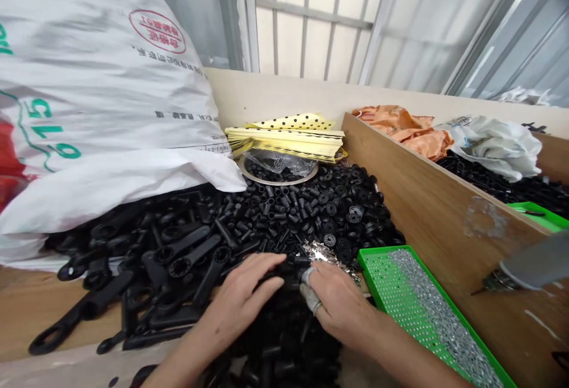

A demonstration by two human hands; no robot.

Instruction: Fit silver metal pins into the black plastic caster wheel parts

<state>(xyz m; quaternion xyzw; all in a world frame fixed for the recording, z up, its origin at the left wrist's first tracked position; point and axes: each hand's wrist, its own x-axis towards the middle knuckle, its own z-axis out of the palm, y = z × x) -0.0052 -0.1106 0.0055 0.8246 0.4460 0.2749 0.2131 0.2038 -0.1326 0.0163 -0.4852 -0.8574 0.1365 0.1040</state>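
Over a heap of black plastic parts [213, 284], my left hand [249, 287] has its thumb and fingers curved around a dark plastic part [291, 282], whose outline blends into the pile. Opposite it, my right hand [333, 300] has its fingers curled in close to the same spot. Wrappings cover some of its fingertips, and what they grip is hidden. Just beyond my hands lies a small pile of shiny metal pieces [323, 252]. Black handles with ring-shaped ends [191, 257] lie left of my left hand, and round black caps [351, 216] lie farther back.
A green tray [377, 281] with small silver metal pieces [435, 299] stands at right, beside a wooden divider [427, 192]. A power tool [528, 263] juts in there. A large white sack [102, 80] rises at left. A metal bowl [306, 178] sits behind, under yellow dotted sheets [288, 139].
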